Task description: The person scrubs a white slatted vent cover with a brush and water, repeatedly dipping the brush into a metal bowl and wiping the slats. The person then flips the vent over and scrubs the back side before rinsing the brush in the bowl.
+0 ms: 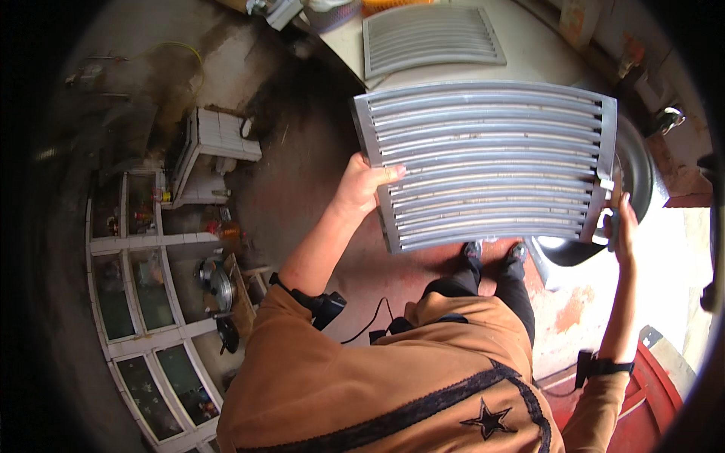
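A slatted metal panel (493,164), like a range-hood filter, is held up before me, tilted. My left hand (362,184) grips its left edge, the thumb lying over the front frame. At the lower right corner is my right hand (625,229), with a small dark greenish object (612,229) against its palm. Glare blurs that spot, so I cannot tell whether this hand also bears on the panel. A second slatted panel (433,39) lies on the pale counter (340,42) beyond. Behind the held panel, a dark round basin (635,161) is partly hidden.
A metal tap (671,119) stands by the wall at right. Low tiled shelving (187,240) lines the left, with pots (221,287) beside it. An orange basket (396,5) sits on the counter's far end. Bright light washes out the right side.
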Motion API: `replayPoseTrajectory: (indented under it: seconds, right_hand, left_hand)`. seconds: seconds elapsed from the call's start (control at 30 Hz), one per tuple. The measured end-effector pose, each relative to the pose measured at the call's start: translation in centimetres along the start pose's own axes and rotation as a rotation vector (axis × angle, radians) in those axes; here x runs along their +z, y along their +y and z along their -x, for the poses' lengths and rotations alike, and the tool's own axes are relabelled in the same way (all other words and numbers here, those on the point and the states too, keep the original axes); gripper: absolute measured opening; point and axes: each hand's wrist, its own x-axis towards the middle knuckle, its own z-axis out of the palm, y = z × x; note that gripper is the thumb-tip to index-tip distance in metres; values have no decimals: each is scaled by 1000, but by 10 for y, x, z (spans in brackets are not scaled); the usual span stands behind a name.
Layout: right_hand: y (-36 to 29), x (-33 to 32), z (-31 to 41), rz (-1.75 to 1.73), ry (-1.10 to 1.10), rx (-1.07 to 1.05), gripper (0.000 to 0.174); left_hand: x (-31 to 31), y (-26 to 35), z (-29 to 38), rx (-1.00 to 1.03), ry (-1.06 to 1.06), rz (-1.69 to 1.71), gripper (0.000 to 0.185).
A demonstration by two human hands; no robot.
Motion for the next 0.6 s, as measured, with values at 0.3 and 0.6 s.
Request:
replayPoseTrajectory:
  seconds: [0.3, 0.6]
  right_hand:
    - [42, -10, -60, 1772, -99, 128, 34]
    - [-92, -11, 44, 1229, 320, -450, 44]
  left_hand:
    - [2, -20, 12, 26, 97, 29, 33]
    - [12, -21, 8, 120, 54, -161, 27]
